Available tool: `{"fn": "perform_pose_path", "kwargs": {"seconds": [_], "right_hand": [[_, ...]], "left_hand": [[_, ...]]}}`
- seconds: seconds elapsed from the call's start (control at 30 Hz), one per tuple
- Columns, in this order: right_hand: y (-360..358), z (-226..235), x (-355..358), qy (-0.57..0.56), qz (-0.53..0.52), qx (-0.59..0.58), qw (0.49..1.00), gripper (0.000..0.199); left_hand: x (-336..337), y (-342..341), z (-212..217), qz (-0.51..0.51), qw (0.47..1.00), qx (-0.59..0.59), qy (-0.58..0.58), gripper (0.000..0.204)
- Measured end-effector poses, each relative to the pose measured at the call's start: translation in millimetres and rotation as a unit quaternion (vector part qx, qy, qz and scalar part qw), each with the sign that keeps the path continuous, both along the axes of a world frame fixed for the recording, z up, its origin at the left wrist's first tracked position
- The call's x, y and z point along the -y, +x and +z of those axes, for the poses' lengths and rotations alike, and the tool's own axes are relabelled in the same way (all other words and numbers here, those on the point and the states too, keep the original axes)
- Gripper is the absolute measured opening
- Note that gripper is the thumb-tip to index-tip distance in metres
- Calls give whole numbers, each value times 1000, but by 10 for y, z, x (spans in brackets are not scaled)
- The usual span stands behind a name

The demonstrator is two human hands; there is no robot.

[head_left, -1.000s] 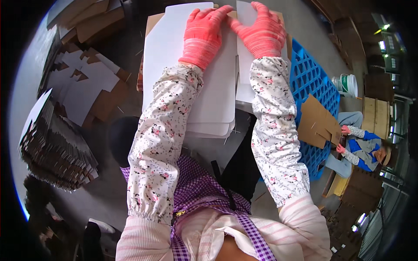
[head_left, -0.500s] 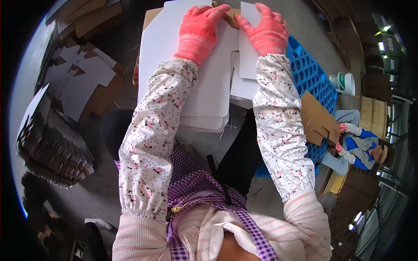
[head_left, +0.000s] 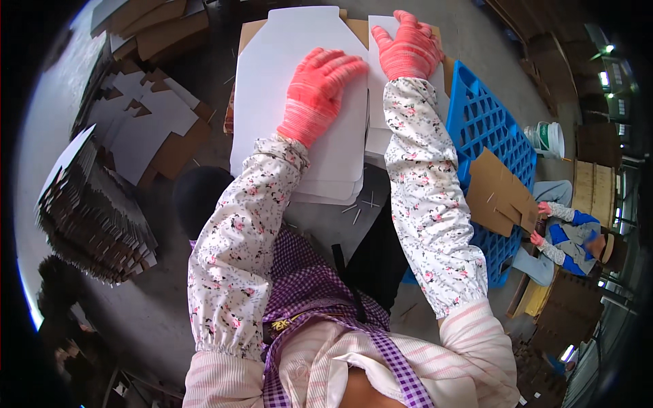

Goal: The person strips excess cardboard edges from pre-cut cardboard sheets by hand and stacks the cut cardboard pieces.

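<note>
In a pink knitted glove, my left hand (head_left: 321,95) lies with fingers stretched out on a white-faced cardboard sheet (head_left: 272,115), which has cut corners at its far end. More such sheets peek out beneath its near edge. Just right of it, a narrower white panel (head_left: 377,109) lies alongside. My right hand (head_left: 409,49), gloved the same way, rests on this panel's far part, its thumb apart from the fingers. Brown cardboard (head_left: 357,27) shows from under both white pieces. Neither hand grips anything that I can see.
A blue plastic pallet (head_left: 490,122) stands on the right. Beyond it sits a co-worker (head_left: 571,238), whose gloved hands hold brown cardboard (head_left: 500,194). Stacked cardboard (head_left: 98,211) and loose sheets (head_left: 139,122) lie on the left. A white bucket (head_left: 547,139) is at far right.
My left hand has slid nearer along the white sheet, away from the far edge. The right hand has drawn apart from it, now on the narrow panel, which lies closer against the sheet.
</note>
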State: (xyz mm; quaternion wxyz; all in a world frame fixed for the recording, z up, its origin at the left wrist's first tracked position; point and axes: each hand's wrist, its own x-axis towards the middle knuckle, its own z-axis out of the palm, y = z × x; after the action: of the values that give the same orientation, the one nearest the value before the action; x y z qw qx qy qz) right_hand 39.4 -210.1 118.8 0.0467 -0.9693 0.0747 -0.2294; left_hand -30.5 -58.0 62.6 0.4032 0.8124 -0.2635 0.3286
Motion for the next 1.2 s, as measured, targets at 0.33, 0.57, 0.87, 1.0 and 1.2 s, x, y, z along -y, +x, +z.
{"fn": "perform_pose_path", "kwargs": {"seconds": [0.33,0.57,0.87,1.0,1.2], "right_hand": [[-132,-49,101,13,28,73,997,52],[-189,-59,128,18,36,87,995,51],[-840,-13,814,193,47,63,978,37],[-780,187,900,228,25,-7,973,37],[-579,274,1139,352,93,-96,926,44]], "left_hand": [[27,-146,44,-31,997,4,72,48],[45,-155,-3,-24,993,2,116,48],[-7,-101,79,-18,988,-7,153,46],[40,-107,45,-30,989,0,142,47],[80,-76,45,-28,989,7,143,46]]}}
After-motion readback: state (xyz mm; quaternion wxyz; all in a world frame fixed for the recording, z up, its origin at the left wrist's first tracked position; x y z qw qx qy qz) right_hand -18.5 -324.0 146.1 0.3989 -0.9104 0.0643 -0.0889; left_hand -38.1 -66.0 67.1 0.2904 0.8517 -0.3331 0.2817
